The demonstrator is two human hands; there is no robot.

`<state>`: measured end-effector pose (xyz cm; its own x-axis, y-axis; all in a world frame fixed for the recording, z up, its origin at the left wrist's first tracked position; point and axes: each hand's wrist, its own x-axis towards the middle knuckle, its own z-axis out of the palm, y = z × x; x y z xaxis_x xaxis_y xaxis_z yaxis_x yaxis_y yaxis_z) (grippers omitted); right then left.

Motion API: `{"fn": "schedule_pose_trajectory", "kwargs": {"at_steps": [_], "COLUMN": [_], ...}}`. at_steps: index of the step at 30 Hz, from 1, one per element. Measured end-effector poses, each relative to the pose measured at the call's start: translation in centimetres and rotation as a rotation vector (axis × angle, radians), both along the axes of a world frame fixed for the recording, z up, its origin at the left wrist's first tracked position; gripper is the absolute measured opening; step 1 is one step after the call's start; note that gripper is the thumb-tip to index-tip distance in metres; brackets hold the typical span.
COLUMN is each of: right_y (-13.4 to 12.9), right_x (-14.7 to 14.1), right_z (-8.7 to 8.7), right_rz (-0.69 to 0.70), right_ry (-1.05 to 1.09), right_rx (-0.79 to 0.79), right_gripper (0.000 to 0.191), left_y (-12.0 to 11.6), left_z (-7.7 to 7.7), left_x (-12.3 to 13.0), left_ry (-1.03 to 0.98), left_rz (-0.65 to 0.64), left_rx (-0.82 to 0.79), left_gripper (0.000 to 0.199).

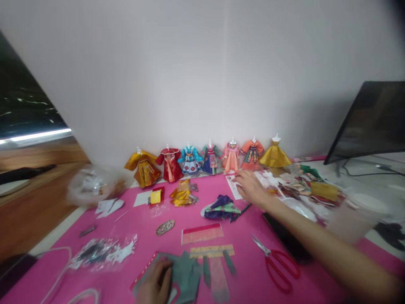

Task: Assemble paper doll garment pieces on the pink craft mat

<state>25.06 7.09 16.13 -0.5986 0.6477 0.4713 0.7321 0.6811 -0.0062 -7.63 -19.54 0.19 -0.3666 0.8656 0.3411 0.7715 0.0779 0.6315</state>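
My left hand (pixel 155 280), somewhat blurred, is curled over a grey-green fabric piece (pixel 185 272) at the bottom of the pink mat. My right hand (pixel 252 188) stretches far forward, fingers apart, over a white printed paper (pixel 234 188) below the row of doll dresses; nothing shows in it. Between the hands lie a pink fabric strip (pixel 202 233), a yellow patterned band (pixel 211 251) with narrow green strips and a pale pink panel (pixel 218 278) below it. A purple and green fabric bundle (pixel 221 209) rests left of my right forearm.
Red-handled scissors (pixel 281 270) lie open beside a dark flat object (pixel 286 238). Small dresses on stands, such as a gold dress (pixel 276 154), line the wall. Fabric scraps (pixel 325 190) and a monitor (pixel 370 120) are at right, plastic bags (pixel 104 251) at left.
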Motion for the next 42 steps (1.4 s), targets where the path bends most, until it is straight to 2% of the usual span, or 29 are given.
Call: {"fn": "schedule_pose_trajectory", "kwargs": {"at_steps": [1,3,7,11,16,21,27,29,32,34,37,40,42], "right_y": [-1.7,-4.8,-8.8,-10.9,-12.4,-12.9,-13.2,-13.2,-12.9,-12.3,-10.8,-9.2,-8.4], "right_x": [-0.9,-2.3,-3.5,-3.7,-3.4,-3.2,-3.6,-3.6,-3.3,-3.3,-3.9,-5.5,-6.6], "right_z": [-1.1,-3.4,-7.7,-10.4,-12.3,-12.8,-12.4,-12.3,-11.8,-11.1,-9.8,-9.3,-9.7], "right_rz": [0.071,0.173,0.247,0.217,0.085,-0.079,-0.131,-0.132,-0.121,-0.112,-0.110,-0.128,-0.147], "right_ry": [-0.004,-0.007,-0.011,-0.029,-0.056,-0.090,-0.091,-0.083,-0.076,-0.082,-0.108,-0.143,-0.165], "right_rx": [-0.001,-0.016,-0.064,-0.120,-0.205,-0.276,-0.321,-0.326,-0.328,-0.326,-0.322,-0.326,-0.335], "right_gripper": [0.023,0.024,0.023,0.021,0.021,0.021,0.023,0.024,0.024,0.024,0.027,0.028,0.023], "left_y": [0.0,-0.2,-0.5,-0.7,-0.9,-1.1,-1.7,-2.0,-1.5,0.0,3.8,7.9,9.9], "left_z": [0.3,0.9,1.5,1.6,1.7,1.9,2.3,3.0,4.8,6.3,7.8,8.0,7.7], "left_x": [0.3,0.9,1.8,2.4,2.8,3.2,3.4,3.3,3.3,3.3,3.3,3.4,3.6], "left_ry": [0.008,0.010,0.033,0.063,0.098,0.129,0.190,0.215,0.265,0.311,0.381,0.426,0.447], "left_rz": [-0.037,-0.023,-0.011,-0.009,-0.022,-0.009,0.035,0.050,0.045,0.009,-0.083,-0.119,-0.136], "left_rx": [-0.038,-0.054,-0.084,-0.094,-0.086,-0.082,-0.059,-0.048,-0.059,-0.095,-0.198,-0.331,-0.400], "left_gripper": [0.031,0.032,0.030,0.028,0.028,0.037,0.040,0.040,0.036,0.026,0.014,0.008,0.014]}}
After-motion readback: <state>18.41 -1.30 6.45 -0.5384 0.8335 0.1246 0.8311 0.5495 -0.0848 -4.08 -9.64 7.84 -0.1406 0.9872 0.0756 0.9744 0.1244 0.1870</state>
